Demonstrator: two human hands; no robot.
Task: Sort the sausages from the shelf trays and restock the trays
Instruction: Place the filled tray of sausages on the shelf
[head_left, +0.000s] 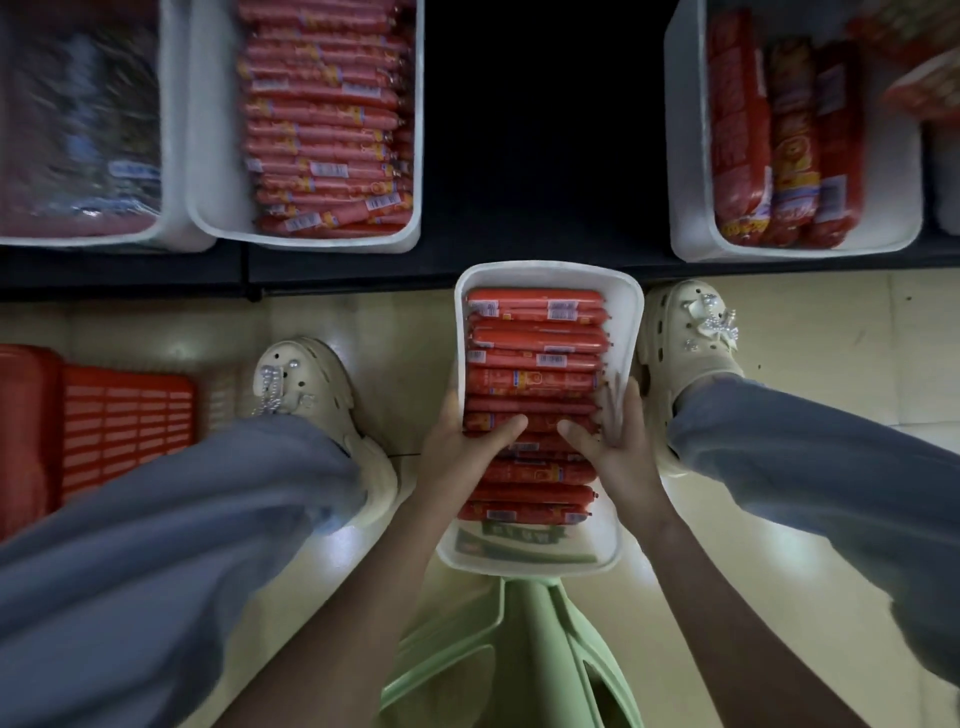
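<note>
While the white tray of sausages sits at lower centre frame, between the feet and short of the shelf, restocking seems the step in hand. The left hand grips its left wall, thumb over the packs. The right hand lays a thumb on the packs, but its fingers blur along the rim, so I cannot tell its hold. Next, likely, comes a level slide into the dark gap at upper centre.

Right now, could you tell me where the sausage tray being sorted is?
Head view, centre: the white sausage tray is between the left hand and right hand, above the green stool, below the gap on the shelf.
</note>
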